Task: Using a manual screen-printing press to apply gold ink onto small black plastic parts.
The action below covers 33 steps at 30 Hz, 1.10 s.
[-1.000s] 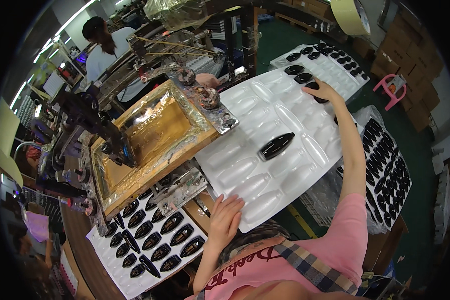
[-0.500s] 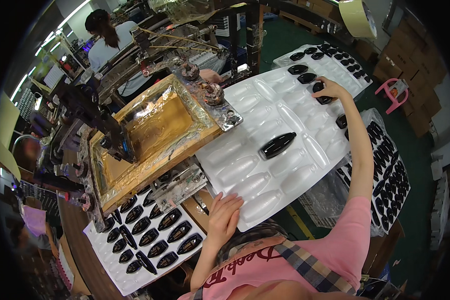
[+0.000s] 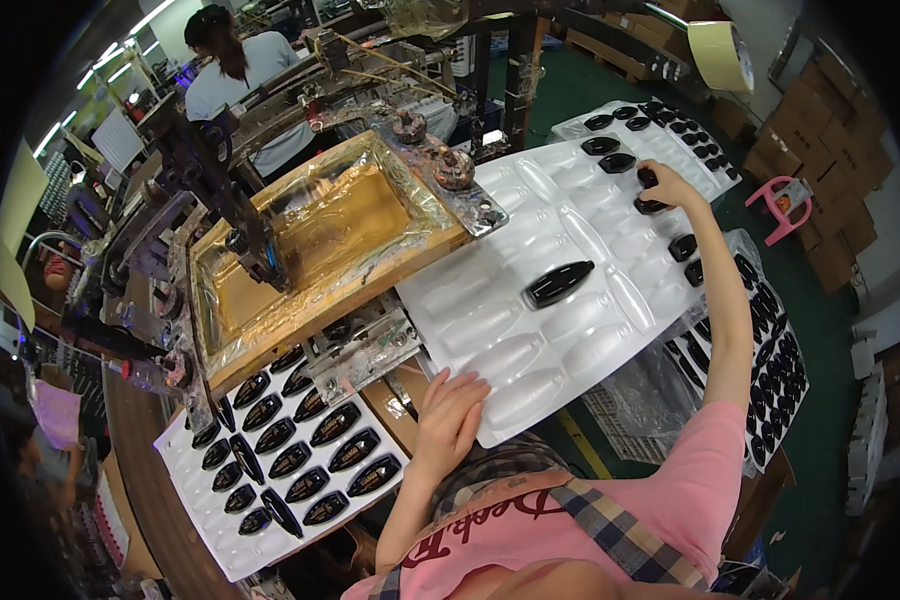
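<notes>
A white moulded tray (image 3: 500,300) with bottle-shaped hollows lies before me. My right hand (image 3: 673,188) reaches to its far right part, with bent fingers closed round a glossy black bottle-shaped piece (image 3: 649,179); the fingers partly cover it. Just below that piece, another black shape shows at the fingertips, too covered to tell apart. A single black bottle-shaped piece (image 3: 560,284) lies mid-tray, and several more sit along its far and right edges. My left hand (image 3: 451,418) rests at the tray's near left corner, fingers stretched out, holding nothing.
On the left stands a printing machine with a wood-framed screen (image 3: 320,260) and a dark arm (image 3: 240,215) above it. Beneath is a tray of printed black pieces (image 3: 290,460). Further filled trays (image 3: 770,350) stand at the right. Beyond are a pink stool (image 3: 782,205), cartons, and a seated person.
The whole view has shifted slightly. My right hand has tipped the black piece from lying flatter to more upright. My left hand stays at the tray's corner.
</notes>
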Tool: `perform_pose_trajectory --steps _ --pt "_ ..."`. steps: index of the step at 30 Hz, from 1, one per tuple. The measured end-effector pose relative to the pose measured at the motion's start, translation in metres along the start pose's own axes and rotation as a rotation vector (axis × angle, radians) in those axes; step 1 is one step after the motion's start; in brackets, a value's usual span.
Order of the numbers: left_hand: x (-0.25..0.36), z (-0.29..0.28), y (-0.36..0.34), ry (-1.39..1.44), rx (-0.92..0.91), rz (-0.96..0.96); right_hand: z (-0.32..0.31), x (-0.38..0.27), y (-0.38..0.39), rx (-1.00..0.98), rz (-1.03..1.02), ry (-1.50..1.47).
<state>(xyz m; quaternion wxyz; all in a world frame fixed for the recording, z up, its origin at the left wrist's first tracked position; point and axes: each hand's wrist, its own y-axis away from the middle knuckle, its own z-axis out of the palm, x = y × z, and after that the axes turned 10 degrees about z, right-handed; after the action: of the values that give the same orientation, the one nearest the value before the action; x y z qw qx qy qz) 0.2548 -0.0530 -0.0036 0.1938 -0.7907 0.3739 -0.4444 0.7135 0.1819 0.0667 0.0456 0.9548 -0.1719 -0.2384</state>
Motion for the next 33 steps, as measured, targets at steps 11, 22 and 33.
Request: perform_pose_trajectory --steps 11,22,33 --pt "-0.001 0.002 0.001 0.011 0.033 0.045 0.013 -0.003 0.004 0.239 -0.194 0.005" --pt "0.0 0.003 0.004 -0.004 0.018 0.054 0.093 -0.149 0.13 -0.091 -0.579 0.004" --pt "0.008 -0.02 0.003 -0.054 0.094 0.095 0.088 -0.166 0.151 -0.203 -0.312 -0.292"
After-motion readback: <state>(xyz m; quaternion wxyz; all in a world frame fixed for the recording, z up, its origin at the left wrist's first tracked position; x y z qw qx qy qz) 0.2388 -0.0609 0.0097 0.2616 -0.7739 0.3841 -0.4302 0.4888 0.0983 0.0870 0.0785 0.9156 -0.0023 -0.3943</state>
